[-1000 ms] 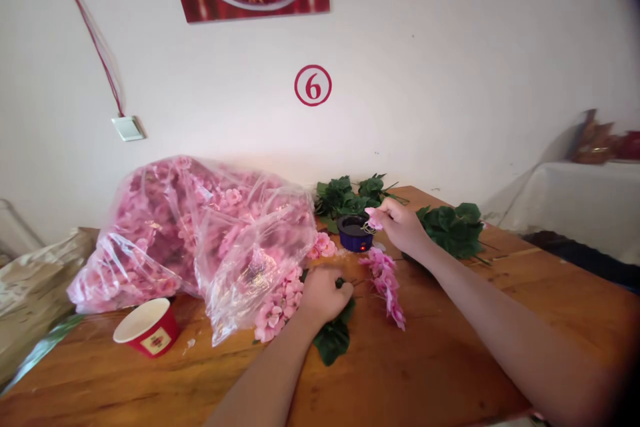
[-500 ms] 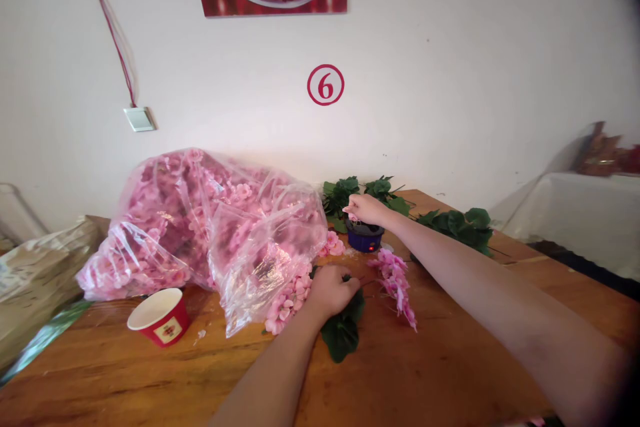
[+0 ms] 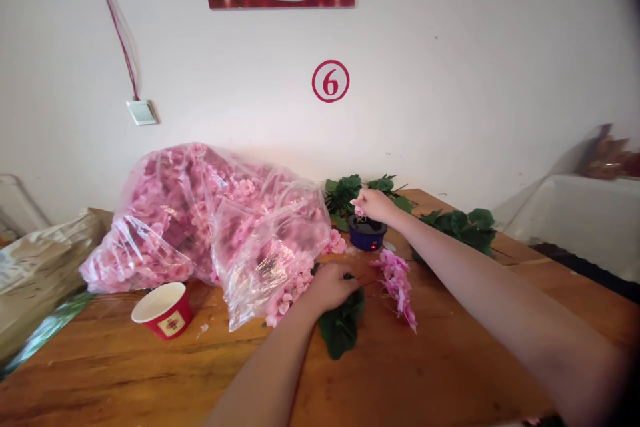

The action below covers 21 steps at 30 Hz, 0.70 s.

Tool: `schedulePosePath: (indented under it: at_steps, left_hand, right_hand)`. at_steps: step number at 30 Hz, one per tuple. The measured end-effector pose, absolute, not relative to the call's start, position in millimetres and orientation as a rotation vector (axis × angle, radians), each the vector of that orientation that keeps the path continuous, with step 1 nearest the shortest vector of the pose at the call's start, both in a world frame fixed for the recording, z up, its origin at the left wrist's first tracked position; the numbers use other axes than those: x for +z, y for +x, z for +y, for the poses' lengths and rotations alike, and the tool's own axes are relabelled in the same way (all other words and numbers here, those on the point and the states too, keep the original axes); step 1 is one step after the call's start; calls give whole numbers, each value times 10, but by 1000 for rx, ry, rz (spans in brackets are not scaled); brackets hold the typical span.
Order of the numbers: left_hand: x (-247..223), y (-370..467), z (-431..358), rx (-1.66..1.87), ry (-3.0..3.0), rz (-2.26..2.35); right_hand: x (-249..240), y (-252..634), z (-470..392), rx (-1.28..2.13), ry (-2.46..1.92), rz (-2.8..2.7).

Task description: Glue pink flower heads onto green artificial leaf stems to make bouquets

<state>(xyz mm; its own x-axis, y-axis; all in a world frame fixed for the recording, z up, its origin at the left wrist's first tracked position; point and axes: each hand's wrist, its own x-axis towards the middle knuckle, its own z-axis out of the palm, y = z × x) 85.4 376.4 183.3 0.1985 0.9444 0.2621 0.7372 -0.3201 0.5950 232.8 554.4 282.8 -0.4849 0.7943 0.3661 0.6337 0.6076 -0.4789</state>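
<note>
Over a small dark-blue pot (image 3: 367,240) with a lit red light, my right hand (image 3: 375,207) pinches a small pink artificial flower (image 3: 358,209). My left hand (image 3: 336,290) is closed on an artificial flower stem with dark green leaves (image 3: 341,330), low over the table. To the right of that hand lies a spray of pink flowers (image 3: 397,287), its thin stem pointing toward the hand; whether the two join is hard to see. More pink blossoms (image 3: 290,297) lie by my left wrist, partly under the plastic bag.
A big clear bag (image 3: 200,213) full of pink flowers fills the table's left back. A red-and-white paper cup (image 3: 165,312) stands in front of it. Green leaf bunches (image 3: 460,228) lie along the back, near the wall. The wooden table (image 3: 450,367) extends to the right.
My right hand has risen slightly from the pot with the flower, which shows more clearly above the rim. My left hand stays in nearly the same place. The whole view has shifted a little.
</note>
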Motion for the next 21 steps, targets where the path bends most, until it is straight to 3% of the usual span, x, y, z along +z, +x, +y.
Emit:
schedulePosePath:
  at_steps: [14,21]
  left_hand:
    - [1844,845,3706,913,2365,1592]
    - [1852,864,3730,886,2358,1600]
  right_hand:
    - [2763,2638,5175,617,-1105,-2162]
    - [2359,2800,4596,1141,-907,-1750]
